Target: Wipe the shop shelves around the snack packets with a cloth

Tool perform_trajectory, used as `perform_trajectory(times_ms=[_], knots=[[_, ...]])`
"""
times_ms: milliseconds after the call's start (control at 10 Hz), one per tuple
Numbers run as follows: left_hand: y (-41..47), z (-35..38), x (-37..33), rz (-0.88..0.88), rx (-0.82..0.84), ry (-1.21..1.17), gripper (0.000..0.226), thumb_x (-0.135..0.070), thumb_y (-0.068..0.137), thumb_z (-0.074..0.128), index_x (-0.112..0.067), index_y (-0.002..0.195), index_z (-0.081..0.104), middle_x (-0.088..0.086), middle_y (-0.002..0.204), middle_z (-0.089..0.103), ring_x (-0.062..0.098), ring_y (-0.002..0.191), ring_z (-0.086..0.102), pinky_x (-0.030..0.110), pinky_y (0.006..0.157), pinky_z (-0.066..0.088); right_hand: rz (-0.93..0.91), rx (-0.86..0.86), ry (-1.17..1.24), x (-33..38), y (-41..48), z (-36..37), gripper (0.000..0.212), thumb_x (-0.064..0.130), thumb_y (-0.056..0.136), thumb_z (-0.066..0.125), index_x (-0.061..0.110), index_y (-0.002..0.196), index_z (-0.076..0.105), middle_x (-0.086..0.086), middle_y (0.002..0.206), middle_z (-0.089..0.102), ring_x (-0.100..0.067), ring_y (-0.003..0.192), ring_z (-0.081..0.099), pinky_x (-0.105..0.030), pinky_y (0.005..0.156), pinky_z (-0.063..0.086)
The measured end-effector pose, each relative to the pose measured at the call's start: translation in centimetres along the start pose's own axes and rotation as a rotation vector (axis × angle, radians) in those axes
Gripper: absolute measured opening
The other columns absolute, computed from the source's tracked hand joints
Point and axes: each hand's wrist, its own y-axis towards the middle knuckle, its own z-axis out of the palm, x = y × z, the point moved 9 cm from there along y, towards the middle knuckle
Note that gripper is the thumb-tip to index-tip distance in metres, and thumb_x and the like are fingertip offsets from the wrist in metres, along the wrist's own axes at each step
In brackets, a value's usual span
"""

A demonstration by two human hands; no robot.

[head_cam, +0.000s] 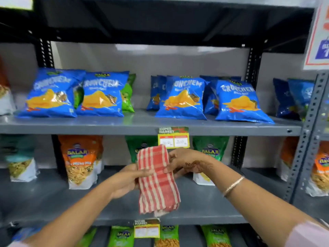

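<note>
A folded red-and-cream checked cloth hangs in front of the middle grey shelf. My left hand grips its left edge and my right hand pinches its upper right edge, so both hands hold it up in the air, clear of the shelf. Blue Crunchem snack packets lean in a row on the upper grey shelf. Orange Balaji pouches and green Balaji pouches stand on the middle shelf behind the cloth.
A yellow price tag hangs from the upper shelf's front edge, another tag from the middle shelf's edge. Green packets fill the bottom shelf. A perforated grey upright bounds the right side, with a sale sign above.
</note>
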Motion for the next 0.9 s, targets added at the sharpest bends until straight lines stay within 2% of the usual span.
perform_trajectory(times_ms=[100,200,300,400,500,600,700,800,900], knots=[[-2.0,-2.7,-4.6,0.042,0.011,-0.021,0.054,-0.025,0.057,0.085,-0.005,0.104,0.067,0.014,0.1,0.072,0.023,0.088,0.069,0.033,0.077,0.056,-0.032,0.038,0.037,5.6,0.2,0.9,0.019,-0.003,0.086,0.063,0.016,0.082,0.061,0.001,0.083,0.065,-0.006,0.068,0.066,-0.015,0.059,0.057],[-0.7,-4.8,-11.2,0.141,-0.09,-0.071,0.024,-0.013,0.075,0.065,-0.005,0.098,0.065,0.008,0.083,0.074,0.016,0.072,0.07,0.029,0.069,0.057,-0.128,-0.061,0.145,11.8,1.2,-1.5,0.015,-0.002,0.087,0.061,0.012,0.082,0.059,-0.004,0.083,0.063,-0.011,0.072,0.062,-0.018,0.061,0.056],[2.8,-6.8,-16.8,0.203,-0.194,-0.127,0.007,-0.008,0.088,0.056,-0.006,0.09,0.062,0.005,0.068,0.073,0.013,0.061,0.07,0.026,0.06,0.057,-0.197,-0.227,0.254,16.1,3.0,-5.1,0.015,-0.004,0.089,0.058,0.005,0.077,0.059,-0.008,0.079,0.061,-0.016,0.07,0.059,-0.026,0.077,0.056],[7.0,-8.8,-19.3,0.17,-0.28,-0.119,0.006,-0.008,0.087,0.059,-0.003,0.083,0.06,0.007,0.062,0.071,0.017,0.056,0.068,0.035,0.066,0.056,-0.199,-0.376,0.334,17.3,6.2,-8.0,0.008,-0.01,0.087,0.057,-0.005,0.08,0.06,-0.013,0.076,0.059,-0.02,0.066,0.057,-0.033,0.074,0.054],[11.0,-11.0,-18.4,0.107,-0.379,-0.044,0.011,-0.004,0.083,0.065,0.003,0.088,0.058,0.017,0.08,0.067,0.026,0.069,0.065,0.044,0.077,0.053,-0.13,-0.531,0.279,15.2,10.7,-10.5,0.025,-0.008,0.079,0.069,-0.008,0.103,0.061,-0.018,0.08,0.063,-0.021,0.064,0.059,-0.037,0.067,0.06],[14.2,-13.3,-16.9,0.083,-0.562,0.144,0.057,-0.009,0.071,0.079,0.01,0.117,0.05,0.024,0.112,0.062,0.034,0.102,0.06,0.047,0.093,0.048,-0.09,-0.756,-0.112,13.6,12.9,-12.2,0.021,0.011,0.076,0.075,0.005,0.08,0.054,-0.022,0.1,0.067,-0.027,0.085,0.064,-0.035,0.07,0.055],[15.0,-13.6,-16.9,0.015,-0.73,0.659,0.067,-0.023,0.075,0.077,0.007,0.125,0.044,0.017,0.13,0.051,0.031,0.119,0.049,0.035,0.099,0.04,-0.118,-0.842,-0.367,12.9,13.5,-12.1,0.009,0.009,0.084,0.059,0.001,0.079,0.058,-0.026,0.113,0.067,-0.033,0.107,0.065,-0.035,0.079,0.05],[15.2,-13.5,-17.6,-0.051,-0.781,1.013,0.058,-0.041,0.077,0.072,-0.003,0.117,0.053,0.014,0.127,0.054,0.032,0.118,0.048,0.035,0.092,0.042,-0.188,-0.778,-0.457,13.8,12.9,-11.1,0.018,0.0,0.081,0.055,-0.003,0.096,0.066,-0.022,0.112,0.068,-0.034,0.106,0.064,-0.034,0.083,0.051],[13.0,-13.9,-19.1,0.036,-0.978,1.067,0.06,-0.045,0.08,0.065,-0.009,0.124,0.046,0.014,0.132,0.045,0.034,0.126,0.036,0.041,0.098,0.036,-0.478,-0.816,-0.276,18.4,8.9,-11.4,0.022,-0.001,0.078,0.066,0.003,0.1,0.07,-0.01,0.098,0.072,-0.023,0.092,0.067,-0.036,0.086,0.054]])
